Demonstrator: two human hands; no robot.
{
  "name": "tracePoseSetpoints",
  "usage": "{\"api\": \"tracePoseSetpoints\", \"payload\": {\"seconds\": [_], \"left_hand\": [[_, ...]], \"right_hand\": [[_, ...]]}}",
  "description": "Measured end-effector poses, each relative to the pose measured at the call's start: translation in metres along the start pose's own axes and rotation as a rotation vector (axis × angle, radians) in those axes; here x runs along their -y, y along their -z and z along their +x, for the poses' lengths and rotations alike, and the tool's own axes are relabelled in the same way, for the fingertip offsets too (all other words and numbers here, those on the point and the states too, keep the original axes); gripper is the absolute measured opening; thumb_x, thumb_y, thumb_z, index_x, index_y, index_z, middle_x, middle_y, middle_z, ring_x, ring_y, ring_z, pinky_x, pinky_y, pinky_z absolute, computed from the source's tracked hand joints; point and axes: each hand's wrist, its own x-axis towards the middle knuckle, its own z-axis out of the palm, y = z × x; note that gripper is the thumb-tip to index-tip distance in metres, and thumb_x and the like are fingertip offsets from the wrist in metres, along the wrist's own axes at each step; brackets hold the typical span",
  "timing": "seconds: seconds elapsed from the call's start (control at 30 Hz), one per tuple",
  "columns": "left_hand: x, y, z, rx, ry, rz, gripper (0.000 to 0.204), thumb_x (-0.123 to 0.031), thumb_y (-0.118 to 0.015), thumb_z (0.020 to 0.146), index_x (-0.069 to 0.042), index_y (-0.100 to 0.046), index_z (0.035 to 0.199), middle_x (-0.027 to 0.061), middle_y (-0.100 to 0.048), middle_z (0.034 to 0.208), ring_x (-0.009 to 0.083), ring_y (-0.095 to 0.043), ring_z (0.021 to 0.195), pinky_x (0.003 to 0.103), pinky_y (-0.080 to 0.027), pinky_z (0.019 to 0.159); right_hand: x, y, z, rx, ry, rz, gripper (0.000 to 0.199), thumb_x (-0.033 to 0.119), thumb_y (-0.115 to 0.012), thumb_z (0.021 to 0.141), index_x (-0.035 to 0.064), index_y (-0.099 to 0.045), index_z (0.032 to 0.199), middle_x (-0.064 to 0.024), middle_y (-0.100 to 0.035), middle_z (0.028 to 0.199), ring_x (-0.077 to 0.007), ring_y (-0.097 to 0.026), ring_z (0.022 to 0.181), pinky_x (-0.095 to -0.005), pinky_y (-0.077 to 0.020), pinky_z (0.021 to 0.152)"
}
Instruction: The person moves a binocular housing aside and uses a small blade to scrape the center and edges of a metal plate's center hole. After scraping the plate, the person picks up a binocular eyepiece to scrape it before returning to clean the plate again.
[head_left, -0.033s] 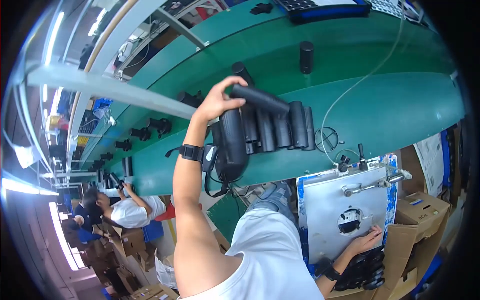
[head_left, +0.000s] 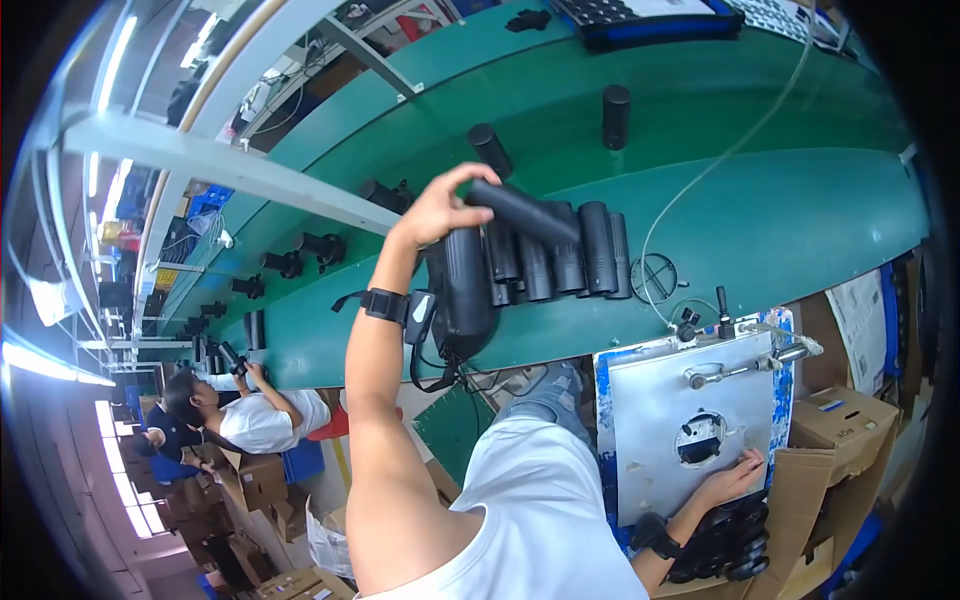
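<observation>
My left hand (head_left: 440, 208) grips one end of a black cylindrical tube (head_left: 525, 212) between thumb and fingers. The tube slants down to the right, over a row of similar black tubes (head_left: 598, 250) standing close together on the green bench. Just below that hand is a larger black cylinder (head_left: 464, 290) with cables at its base. At the lower right, my right hand (head_left: 732, 480) rests by the edge of a metal plate fixture (head_left: 650, 440); its fingers are loosely bent and apart, with nothing visible in them. Black round parts (head_left: 725, 550) lie piled beneath that wrist.
Lone black tubes (head_left: 616, 117) stand farther back on the green bench (head_left: 780, 200). A black spoked ring (head_left: 655, 277) lies beside the row. The fixture carries a lever clamp (head_left: 722, 312). Cardboard boxes (head_left: 840, 420) stand at right. A co-worker (head_left: 270, 415) handles tubes at left.
The held tube has dropped slightly and tilts more steeply, its far end lower against the row. My left hand has moved a little with it. My right hand stays in place.
</observation>
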Motion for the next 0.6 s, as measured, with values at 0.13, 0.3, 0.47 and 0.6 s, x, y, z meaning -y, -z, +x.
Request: {"api": "tracePoseSetpoints", "payload": {"seconds": [0.13, 0.3, 0.47, 0.6], "left_hand": [[0.018, -0.026, 0.002, 0.303, 0.041, -0.065, 0.043, -0.003, -0.074, 0.079, -0.012, -0.057, 0.118, 0.0070, -0.058, 0.111, 0.0162, -0.067, 0.076, 0.030, -0.058, 0.066], [0.040, -0.058, 0.054, 0.536, 0.138, -0.045, 0.042, -0.007, -0.074, 0.077, -0.013, -0.060, 0.117, 0.0046, -0.059, 0.109, 0.0147, -0.064, 0.085, 0.029, -0.057, 0.076], [0.052, -0.063, 0.112, 0.662, 0.205, 0.035, 0.043, -0.005, -0.072, 0.078, -0.013, -0.062, 0.119, 0.0068, -0.062, 0.111, 0.0157, -0.063, 0.092, 0.030, -0.058, 0.074], [0.055, -0.060, 0.134, 0.702, 0.338, -0.014, 0.049, -0.008, -0.072, 0.080, -0.016, -0.064, 0.128, 0.0088, -0.064, 0.118, 0.0169, -0.064, 0.095, 0.031, -0.057, 0.078]], "right_hand": [[-0.016, 0.001, 0.000, -0.018, 0.051, 0.082, 0.035, 0.023, -0.037, 0.107, -0.0055, -0.054, 0.097, -0.0103, -0.052, 0.090, -0.0206, -0.046, 0.079, -0.0325, -0.0417, 0.077], [-0.032, 0.004, -0.003, -0.050, -0.015, 0.143, 0.037, 0.025, -0.037, 0.106, -0.0029, -0.057, 0.094, -0.0072, -0.053, 0.087, -0.0186, -0.045, 0.079, -0.0315, -0.0403, 0.076], [-0.021, 0.001, -0.003, -0.052, -0.053, 0.101, 0.041, 0.028, -0.037, 0.106, -0.0023, -0.060, 0.092, -0.0056, -0.054, 0.086, -0.0175, -0.045, 0.079, -0.0317, -0.0401, 0.075], [-0.021, 0.001, -0.004, -0.035, -0.054, 0.059, 0.039, 0.028, -0.039, 0.106, -0.0018, -0.061, 0.091, -0.0043, -0.055, 0.084, -0.0168, -0.045, 0.076, -0.0310, -0.0399, 0.073]]}}
